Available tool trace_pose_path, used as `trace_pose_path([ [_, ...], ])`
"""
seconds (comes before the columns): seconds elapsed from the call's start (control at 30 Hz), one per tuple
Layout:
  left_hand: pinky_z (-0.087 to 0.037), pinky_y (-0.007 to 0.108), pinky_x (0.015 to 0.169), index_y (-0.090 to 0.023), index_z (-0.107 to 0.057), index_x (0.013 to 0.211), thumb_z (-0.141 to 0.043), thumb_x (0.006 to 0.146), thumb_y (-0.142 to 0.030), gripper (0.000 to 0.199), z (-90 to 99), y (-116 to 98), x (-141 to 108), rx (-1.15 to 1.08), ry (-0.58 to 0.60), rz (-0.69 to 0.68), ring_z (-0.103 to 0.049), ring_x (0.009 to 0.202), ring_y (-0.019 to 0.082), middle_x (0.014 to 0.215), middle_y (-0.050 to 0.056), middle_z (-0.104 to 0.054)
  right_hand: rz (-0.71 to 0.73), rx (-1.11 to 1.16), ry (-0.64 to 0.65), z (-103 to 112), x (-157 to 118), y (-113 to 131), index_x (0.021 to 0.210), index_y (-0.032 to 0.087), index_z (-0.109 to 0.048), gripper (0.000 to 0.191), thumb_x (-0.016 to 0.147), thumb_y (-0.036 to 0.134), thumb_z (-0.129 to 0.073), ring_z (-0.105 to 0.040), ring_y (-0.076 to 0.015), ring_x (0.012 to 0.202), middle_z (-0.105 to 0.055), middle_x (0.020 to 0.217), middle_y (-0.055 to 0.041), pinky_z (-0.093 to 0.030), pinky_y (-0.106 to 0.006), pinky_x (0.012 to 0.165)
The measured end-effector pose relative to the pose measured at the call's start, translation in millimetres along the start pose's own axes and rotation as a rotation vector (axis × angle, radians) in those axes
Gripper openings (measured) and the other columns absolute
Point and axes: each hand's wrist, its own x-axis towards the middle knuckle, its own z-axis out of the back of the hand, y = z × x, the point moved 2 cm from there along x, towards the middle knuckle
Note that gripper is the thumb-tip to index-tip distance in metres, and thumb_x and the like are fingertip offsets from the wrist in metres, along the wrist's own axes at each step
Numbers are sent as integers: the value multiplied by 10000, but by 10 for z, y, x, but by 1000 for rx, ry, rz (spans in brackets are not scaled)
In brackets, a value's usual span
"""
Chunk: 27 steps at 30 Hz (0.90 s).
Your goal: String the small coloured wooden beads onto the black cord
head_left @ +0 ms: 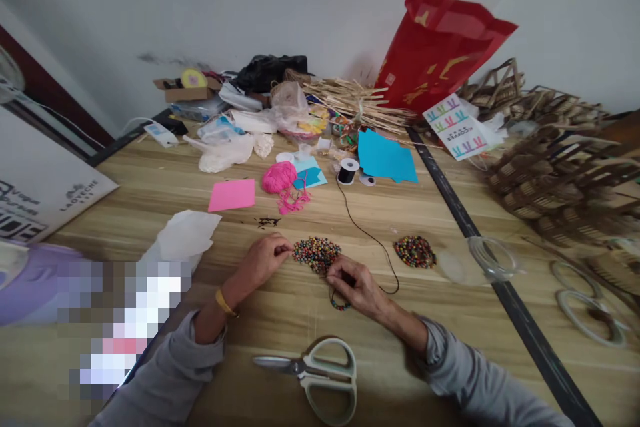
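A loose pile of small multicoloured beads [320, 251] lies on the wooden table between my hands. My left hand [267, 257] is at the pile's left edge, thumb and fingertips pinched together; what is in the pinch is too small to make out. At the pile's lower right, my right hand [354, 283] is closed on a thin black cord [367, 225]. That cord runs in a loop from a black spool [347, 172] farther back. Below the right fingers hangs a short row of strung beads [341, 305]. Finished-looking bead strands [415, 251] lie coiled to the right.
Large scissors [313, 370] lie in front of me. Pink yarn [280, 177], pink paper [231, 195] and blue card [387, 157] are behind the beads. Clear tubing coils [493, 259] and woven baskets [530, 180] sit at right. A red bag [445, 53] stands at the back.
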Motion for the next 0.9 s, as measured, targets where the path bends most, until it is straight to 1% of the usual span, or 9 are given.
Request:
trace_pose_path([
  [0.2,-429,260,707,-141,-675,772,-579,787,-140,97,-1,-61,-17,64,17,-29,-575,739,159,792,52,-636,4,0,-17,-6,7,10,744,156,-554,221,888,317,-508,-464,-116,617,-500,670,-12,-382,-227,564],
  [0.4,-404,245,642,-157,-662,716,-569,780,-128,116,-14,-158,-37,78,14,-54,-538,666,140,737,31,-605,-4,3,-11,-9,19,13,756,152,-555,211,888,308,-501,-464,-117,621,-512,685,-21,-385,-224,556],
  [0.6,-406,234,621,-166,-671,726,-588,745,-117,98,-57,-176,-50,20,21,-55,-541,657,137,729,24,-598,-19,-10,-33,-14,18,18,755,151,-545,212,883,316,-504,-424,-104,575,-484,643,-3,-357,-211,515],
  [0.77,-412,234,632,-152,-674,730,-581,757,-134,98,-97,-181,-60,-4,42,-70,-549,662,138,735,35,-616,-39,-16,-39,-21,3,28,768,148,-545,203,884,308,-499,-418,-94,558,-477,636,7,-348,-206,513],
  [0.9,-428,234,633,-151,-680,728,-574,752,-152,109,-85,-173,-65,-71,43,-41,-564,648,137,733,38,-647,-53,-5,-42,-29,0,21,761,150,-546,205,878,314,-505,-417,-92,554,-477,630,11,-344,-200,511],
])
